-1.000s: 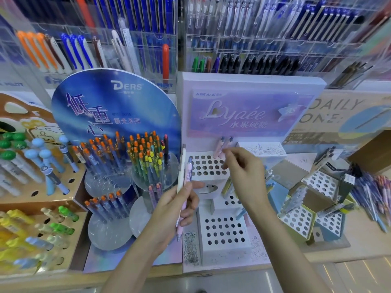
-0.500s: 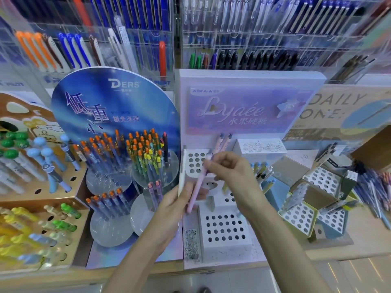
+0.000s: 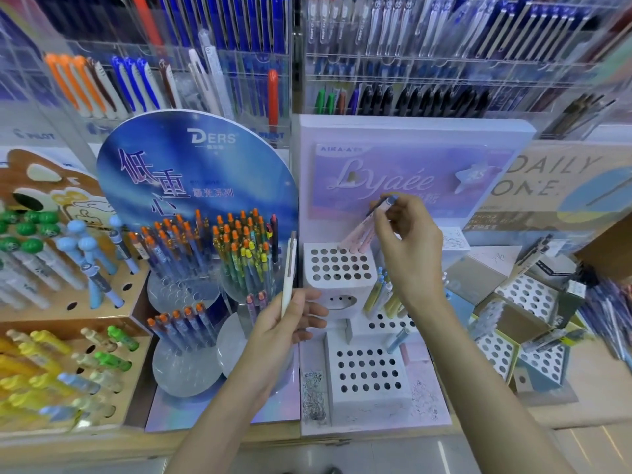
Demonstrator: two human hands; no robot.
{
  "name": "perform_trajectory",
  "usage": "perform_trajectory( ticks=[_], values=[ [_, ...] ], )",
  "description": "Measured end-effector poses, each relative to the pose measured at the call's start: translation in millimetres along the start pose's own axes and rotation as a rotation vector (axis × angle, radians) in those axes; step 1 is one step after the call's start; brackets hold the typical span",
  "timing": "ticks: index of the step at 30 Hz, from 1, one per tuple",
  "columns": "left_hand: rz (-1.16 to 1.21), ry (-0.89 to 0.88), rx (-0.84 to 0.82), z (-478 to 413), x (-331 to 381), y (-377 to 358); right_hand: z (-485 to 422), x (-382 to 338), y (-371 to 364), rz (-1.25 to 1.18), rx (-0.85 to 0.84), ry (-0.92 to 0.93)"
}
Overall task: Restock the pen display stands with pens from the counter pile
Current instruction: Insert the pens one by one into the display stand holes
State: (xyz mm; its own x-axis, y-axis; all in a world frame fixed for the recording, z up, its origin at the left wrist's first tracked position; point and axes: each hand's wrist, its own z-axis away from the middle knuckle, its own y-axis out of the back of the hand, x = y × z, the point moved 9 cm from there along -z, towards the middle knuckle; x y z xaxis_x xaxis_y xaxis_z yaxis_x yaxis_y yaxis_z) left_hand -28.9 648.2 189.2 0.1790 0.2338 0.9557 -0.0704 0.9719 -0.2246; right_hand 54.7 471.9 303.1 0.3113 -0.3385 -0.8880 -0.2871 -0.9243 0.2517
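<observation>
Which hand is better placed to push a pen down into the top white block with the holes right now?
Right. The right hand pinches a pink pen whose tip is already at the block's back row of holes. The left hand holds a white pen upright beside the block, over no hole.

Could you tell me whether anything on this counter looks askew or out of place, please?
Yes: the cardboard stand on the right looks askew. Its perforated boxes tilt at different angles, and loose pens lie across them rather than standing in holes.
</observation>
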Motion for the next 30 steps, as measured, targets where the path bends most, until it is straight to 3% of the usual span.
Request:
perform_trajectory(
  ticks=[4, 22, 30],
  values=[
    [0.032, 0.013, 0.008, 0, -2, 6, 0, -5, -2, 0.085, 0.0, 0.076],
    [0.027, 0.01, -0.03, 0, 2, 6, -1, 4, -7, 0.134, -0.035, 0.051],
    [0.088, -0.002, 0.008, 3, 7, 8, 3, 9, -42, 0.43, -0.125, 0.212]
  ],
)
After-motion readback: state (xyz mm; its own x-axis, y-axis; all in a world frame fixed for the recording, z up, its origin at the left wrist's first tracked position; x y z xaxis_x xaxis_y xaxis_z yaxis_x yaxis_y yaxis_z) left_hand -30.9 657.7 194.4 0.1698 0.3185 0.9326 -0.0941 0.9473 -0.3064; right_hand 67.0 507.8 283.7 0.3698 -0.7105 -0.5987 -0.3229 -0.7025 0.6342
